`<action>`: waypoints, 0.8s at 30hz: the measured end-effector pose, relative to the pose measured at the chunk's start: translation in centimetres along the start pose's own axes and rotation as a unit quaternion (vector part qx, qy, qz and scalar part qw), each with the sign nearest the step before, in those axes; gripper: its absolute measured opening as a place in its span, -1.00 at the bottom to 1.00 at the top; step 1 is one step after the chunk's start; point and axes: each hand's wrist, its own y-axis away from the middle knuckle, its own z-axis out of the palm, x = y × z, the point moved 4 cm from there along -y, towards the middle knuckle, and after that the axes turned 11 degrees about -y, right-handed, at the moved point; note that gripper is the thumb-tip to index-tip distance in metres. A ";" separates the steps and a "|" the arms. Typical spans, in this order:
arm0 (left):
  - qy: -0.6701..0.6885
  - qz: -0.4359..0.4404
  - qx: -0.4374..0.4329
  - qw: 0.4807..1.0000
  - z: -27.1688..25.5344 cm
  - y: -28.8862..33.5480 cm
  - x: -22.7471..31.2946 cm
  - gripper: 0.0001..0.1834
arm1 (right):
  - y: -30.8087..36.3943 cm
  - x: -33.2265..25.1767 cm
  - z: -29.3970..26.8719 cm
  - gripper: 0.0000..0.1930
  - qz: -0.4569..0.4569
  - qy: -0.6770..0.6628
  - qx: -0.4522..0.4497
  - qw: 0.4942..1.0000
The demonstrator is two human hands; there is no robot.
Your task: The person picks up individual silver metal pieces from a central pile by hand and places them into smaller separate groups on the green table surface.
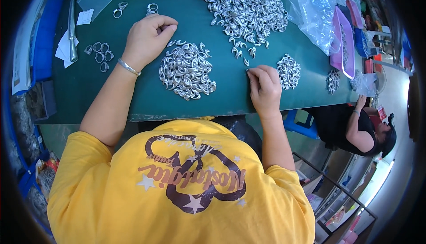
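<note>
This is a workshop: heaps of small, curved, silver-coloured metal pieces (248,9) lie on a green-topped bench (230,91) (a co-worker in black (364,126) is beside it), near dark-framed shelving (335,185).

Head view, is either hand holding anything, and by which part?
The right hand seems to pinch a small silvery piece; which part is too small to tell. For the left hand, I can't tell.

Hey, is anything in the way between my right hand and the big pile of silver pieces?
Nothing visible blocks it. Between your right hand and the big pile there's green table, with a few loose pieces trailing just beyond your fingertips.
</note>
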 end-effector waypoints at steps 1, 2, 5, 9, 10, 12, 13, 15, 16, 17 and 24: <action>0.000 0.002 -0.001 1.000 0.0 0.0 0.1 -0.84 | 0.3 -0.2 0.0 -0.82 -0.009 -0.006 -0.010 1.000; -0.002 0.007 0.000 1.000 0.0 0.0 0.0 -0.84 | 0.6 -0.5 0.0 -0.82 -0.019 -0.013 -0.022 0.999; -0.008 0.015 0.000 1.000 0.0 0.1 -0.1 -0.84 | 1.0 -0.9 -0.7 -0.86 0.007 -0.043 -0.038 0.998; -0.007 0.013 0.000 1.000 -0.1 0.2 0.0 -0.84 | 0.6 0.4 -1.9 -0.89 0.101 -0.054 0.039 0.993; -0.005 0.014 0.001 1.000 0.0 0.2 -0.1 -0.84 | 0.3 0.4 -1.7 -0.89 0.101 -0.059 0.028 0.993; -0.009 0.014 0.000 1.000 0.0 0.1 0.0 -0.84 | 0.1 -0.2 -0.7 -0.89 0.096 -0.062 -0.018 0.993; -0.011 0.014 -0.001 1.000 0.1 0.0 0.0 -0.84 | 0.3 -0.4 0.1 -0.89 0.091 -0.061 -0.053 0.993; -0.011 0.018 0.006 1.000 0.0 0.0 0.1 -0.84 | 0.2 -0.9 0.4 -0.90 0.101 -0.076 -0.056 0.990; -0.010 0.020 0.010 1.000 -0.1 0.0 0.2 -0.84 | 0.3 -1.2 0.3 -0.91 0.093 -0.065 -0.059 0.992; -0.005 0.014 0.008 1.000 -0.1 0.0 0.2 -0.85 | 0.3 -1.3 0.2 -0.92 0.083 -0.054 -0.061 0.993; -0.001 0.009 0.007 1.000 -0.1 0.1 0.2 -0.86 | 1.5 4.7 -6.2 -0.97 0.154 0.117 0.108 0.975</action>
